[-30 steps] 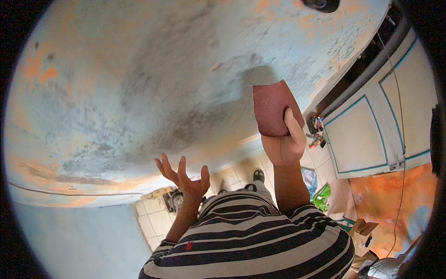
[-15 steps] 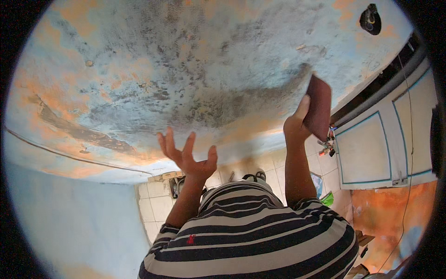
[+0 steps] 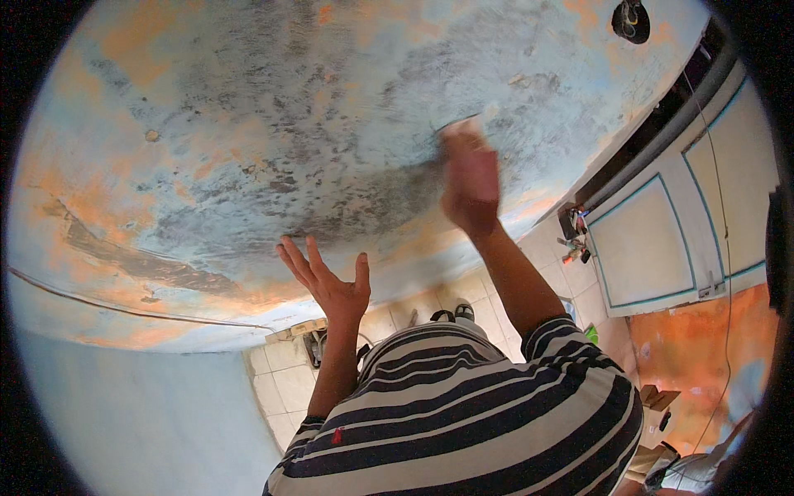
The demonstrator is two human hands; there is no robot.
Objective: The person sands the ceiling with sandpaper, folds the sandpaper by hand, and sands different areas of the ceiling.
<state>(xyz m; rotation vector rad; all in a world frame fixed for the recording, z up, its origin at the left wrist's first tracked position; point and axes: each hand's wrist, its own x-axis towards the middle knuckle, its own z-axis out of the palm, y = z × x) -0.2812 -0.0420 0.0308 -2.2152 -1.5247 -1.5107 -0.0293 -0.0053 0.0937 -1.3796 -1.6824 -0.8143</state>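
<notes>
Ahead of me is a worn wall [image 3: 331,99] with pale blue paint, orange patches and dark grey blotches. My right hand [image 3: 465,207] is blurred by motion and closed on a reddish-brown sheet of sandpaper [image 3: 480,175]. It holds the sheet up against the wall, right of the darkest patch. My left hand [image 3: 335,289] is raised lower down and to the left, palm facing the wall. Its fingers are spread and hold nothing; whether the fingertips touch the wall I cannot tell.
At the upper right, a dark hole [image 3: 631,21] in the wall shows wires. White panels with blue trim [image 3: 641,248] stand at the right, with a thin hanging cable [image 3: 727,231] before them. Small items [image 3: 575,248] lie on the tiled floor [image 3: 277,380].
My right hand has swung left with the sandpaper, from beside the wall's right part onto the wall nearer the middle. My left hand has shifted slightly, its fingers straighter.
</notes>
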